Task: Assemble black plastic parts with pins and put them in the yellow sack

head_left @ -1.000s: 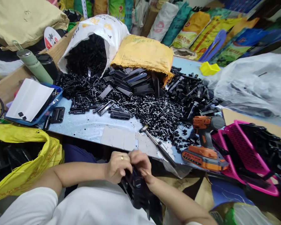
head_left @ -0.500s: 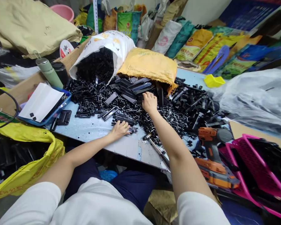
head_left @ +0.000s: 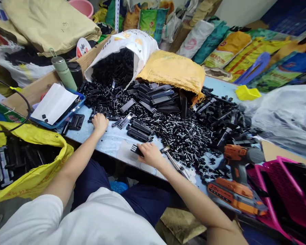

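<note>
My right hand (head_left: 150, 153) is closed on a flat black plastic part with prongs (head_left: 136, 149), over the near edge of the table. Farther left, my left hand (head_left: 100, 123) rests at the edge of a heap of small black clips (head_left: 91, 98). Its fingers are curled down, and whatever they grip is hidden. Between the hands lies a neat stack of black strips (head_left: 139, 131), with a few loose strips (head_left: 122, 120) beside it. A hammer (head_left: 173, 161) lies just right of my right hand, near a pile of metal pins with black heads (head_left: 183, 136).
Behind the heaps, a white sack (head_left: 145, 41) and a yellow sack (head_left: 170, 69) spill black parts. An orange cordless drill (head_left: 236, 183) and a pink basket (head_left: 283, 190) stand right. Left are a blue tray (head_left: 83, 99), a green bottle (head_left: 63, 73) and a yellow bag (head_left: 63, 153).
My right hand has come from the pronged parts by the yellow sack to the near edge, now holding one. My left hand has left the stack of strips and moved left to the clips.
</note>
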Available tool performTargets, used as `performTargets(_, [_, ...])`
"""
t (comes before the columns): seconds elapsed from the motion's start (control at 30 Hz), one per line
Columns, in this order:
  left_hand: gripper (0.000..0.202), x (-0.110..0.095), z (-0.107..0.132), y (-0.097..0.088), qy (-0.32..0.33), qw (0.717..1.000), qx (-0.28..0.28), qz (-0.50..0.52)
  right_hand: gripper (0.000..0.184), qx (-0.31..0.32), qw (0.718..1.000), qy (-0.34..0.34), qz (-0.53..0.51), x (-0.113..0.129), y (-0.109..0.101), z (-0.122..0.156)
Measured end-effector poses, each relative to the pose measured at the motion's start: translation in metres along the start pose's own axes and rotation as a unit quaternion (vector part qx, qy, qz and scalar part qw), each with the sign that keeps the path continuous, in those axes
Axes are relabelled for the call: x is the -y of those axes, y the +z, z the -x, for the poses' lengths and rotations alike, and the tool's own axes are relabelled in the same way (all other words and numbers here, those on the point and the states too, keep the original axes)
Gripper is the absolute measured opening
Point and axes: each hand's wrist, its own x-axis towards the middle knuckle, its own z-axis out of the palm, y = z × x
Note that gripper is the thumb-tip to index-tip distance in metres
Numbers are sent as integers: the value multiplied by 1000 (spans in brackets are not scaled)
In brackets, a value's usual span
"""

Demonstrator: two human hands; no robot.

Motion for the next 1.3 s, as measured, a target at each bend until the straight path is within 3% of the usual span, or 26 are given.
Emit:
performTargets(0.1, [27,1,21,-7,88,987,-99,88,44,9,992,114,-44,22,27,24])
performTargets(0.17, [30,-7,44,-12,164,968,-95,165,44,3,979,184,-93,20,34,33])
performTargets(0.23, [34,-21,70,-15,238,949,-26,206,45,-2,968,207,-144,16,31,38])
performTargets(0.33, [35,-45,108,-13,320,926,97,176,46,1,979,118,-164,20,19,42])
performTargets(0.43, [33,-56,130,-8,340,914,182,125,41,33,990,-9,-134,28,13,50])
performTargets(0.5, [33,-56,135,-5,329,912,222,105,36,42,991,-32,-124,29,16,58])
performTargets(0.57, [33,-53,136,-4,308,912,251,104,35,11,992,22,-123,26,25,62])
performTargets(0.67, [28,-54,137,-8,275,908,274,158,32,-85,971,175,-138,23,39,58])
performTargets(0.73, [28,-58,141,-13,269,896,281,214,41,-155,941,231,-190,26,44,48])
performTargets(0.8, [39,-63,147,-17,276,881,289,253,44,-210,896,244,-307,32,46,35])
performTargets(0.9, [69,-70,154,-23,285,870,299,270,40,-213,787,242,-526,41,47,18])
performTargets(0.97, [76,-72,157,-26,282,866,307,277,37,-190,717,243,-625,42,49,12])
performTargets(1.07, [53,-70,157,-30,276,861,319,283,35,-186,633,273,-700,39,53,11])
performTargets(1.13, [29,-67,157,-29,279,864,317,276,36,-186,607,298,-713,37,56,14])
performTargets(1.2, [19,-64,159,-26,290,867,305,266,36,-204,633,306,-681,36,57,18])
performTargets(1.3, [20,-59,166,-14,318,875,268,248,30,-291,741,286,-533,40,57,22])
